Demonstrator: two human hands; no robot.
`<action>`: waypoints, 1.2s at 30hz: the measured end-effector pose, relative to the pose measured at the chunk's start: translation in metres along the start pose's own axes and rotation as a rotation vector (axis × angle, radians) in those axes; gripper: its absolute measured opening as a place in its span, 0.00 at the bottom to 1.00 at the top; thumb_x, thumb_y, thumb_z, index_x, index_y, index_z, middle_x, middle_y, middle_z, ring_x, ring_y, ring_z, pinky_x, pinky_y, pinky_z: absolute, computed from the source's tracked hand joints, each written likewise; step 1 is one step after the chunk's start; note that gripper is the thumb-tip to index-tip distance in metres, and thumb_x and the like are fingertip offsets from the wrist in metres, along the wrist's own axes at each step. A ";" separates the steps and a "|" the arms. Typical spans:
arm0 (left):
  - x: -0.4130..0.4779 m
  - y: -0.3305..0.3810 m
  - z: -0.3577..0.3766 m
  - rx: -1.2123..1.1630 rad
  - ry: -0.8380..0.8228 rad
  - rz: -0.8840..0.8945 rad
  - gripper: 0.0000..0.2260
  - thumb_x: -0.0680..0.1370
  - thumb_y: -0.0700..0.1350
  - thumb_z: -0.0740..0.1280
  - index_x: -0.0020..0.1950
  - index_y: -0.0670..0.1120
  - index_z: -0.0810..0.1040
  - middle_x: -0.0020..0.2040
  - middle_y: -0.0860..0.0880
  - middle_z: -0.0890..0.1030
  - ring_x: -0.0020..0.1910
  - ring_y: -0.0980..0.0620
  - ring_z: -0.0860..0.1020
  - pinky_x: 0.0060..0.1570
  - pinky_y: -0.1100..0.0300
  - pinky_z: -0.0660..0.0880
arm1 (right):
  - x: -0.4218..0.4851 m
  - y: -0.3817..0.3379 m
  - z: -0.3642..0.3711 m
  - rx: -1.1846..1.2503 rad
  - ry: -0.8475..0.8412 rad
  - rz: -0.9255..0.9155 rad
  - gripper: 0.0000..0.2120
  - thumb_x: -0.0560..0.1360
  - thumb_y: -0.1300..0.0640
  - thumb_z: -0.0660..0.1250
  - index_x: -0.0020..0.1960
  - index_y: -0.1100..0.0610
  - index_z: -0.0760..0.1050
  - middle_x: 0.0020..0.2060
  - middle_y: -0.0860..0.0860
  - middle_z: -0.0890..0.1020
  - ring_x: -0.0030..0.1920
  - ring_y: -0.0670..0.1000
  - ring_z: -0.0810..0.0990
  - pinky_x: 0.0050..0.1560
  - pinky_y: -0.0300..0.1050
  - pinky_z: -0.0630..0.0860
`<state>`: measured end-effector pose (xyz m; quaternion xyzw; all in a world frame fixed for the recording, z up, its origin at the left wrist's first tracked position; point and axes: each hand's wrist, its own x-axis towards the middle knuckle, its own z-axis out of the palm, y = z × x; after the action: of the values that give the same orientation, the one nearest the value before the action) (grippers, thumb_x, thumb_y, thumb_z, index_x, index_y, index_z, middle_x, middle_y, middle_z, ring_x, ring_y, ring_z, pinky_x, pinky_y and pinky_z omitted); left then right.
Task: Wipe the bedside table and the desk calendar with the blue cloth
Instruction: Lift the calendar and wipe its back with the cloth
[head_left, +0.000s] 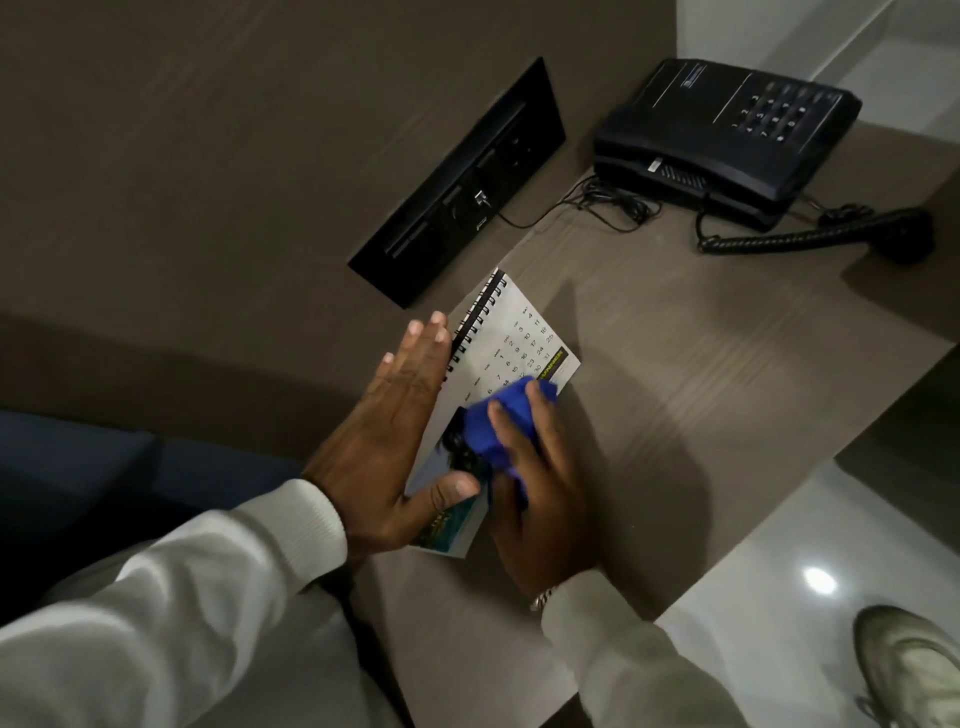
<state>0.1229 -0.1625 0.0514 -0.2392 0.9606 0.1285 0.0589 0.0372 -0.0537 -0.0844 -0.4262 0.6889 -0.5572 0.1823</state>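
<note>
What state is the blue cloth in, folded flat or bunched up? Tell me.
Bunched up. The blue cloth is a crumpled wad under the right hand, pressed on the desk calendar, which the left hand steadies.

Dim, warm-grey pic. Glare spot on the glossy floor at 4 o'clock. Broad soft shadow on the tabletop w/ both arms' shade. Slight motion blur on blue cloth; wide-angle bending at edges; 9 o'clock near black.

A royal-blue cloth is seen on the white, black-numbered desk calendar; beyond the calendar, a black telephone is set on grey-brown woodgrain bedside table.
</note>
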 end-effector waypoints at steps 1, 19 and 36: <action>0.000 0.000 0.000 0.002 0.006 0.002 0.46 0.74 0.72 0.48 0.79 0.43 0.38 0.82 0.46 0.40 0.81 0.47 0.40 0.79 0.43 0.47 | -0.009 0.000 0.000 -0.036 -0.025 -0.044 0.30 0.77 0.57 0.64 0.74 0.42 0.56 0.78 0.52 0.57 0.77 0.58 0.59 0.73 0.55 0.63; -0.001 -0.003 0.001 0.010 0.010 0.030 0.46 0.75 0.71 0.50 0.79 0.40 0.40 0.82 0.42 0.43 0.81 0.45 0.41 0.78 0.40 0.49 | -0.035 -0.022 0.018 0.154 0.081 0.059 0.28 0.76 0.57 0.63 0.73 0.42 0.61 0.77 0.49 0.58 0.78 0.51 0.56 0.75 0.55 0.64; -0.003 -0.012 0.007 0.047 0.048 0.058 0.45 0.76 0.71 0.53 0.79 0.43 0.39 0.82 0.46 0.42 0.81 0.47 0.42 0.78 0.42 0.50 | -0.041 -0.047 -0.004 0.172 -0.139 0.258 0.38 0.72 0.62 0.69 0.67 0.31 0.57 0.73 0.47 0.67 0.73 0.50 0.66 0.74 0.42 0.64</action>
<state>0.1317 -0.1688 0.0426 -0.2130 0.9710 0.1016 0.0376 0.0755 -0.0193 -0.0488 -0.3546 0.6733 -0.5554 0.3354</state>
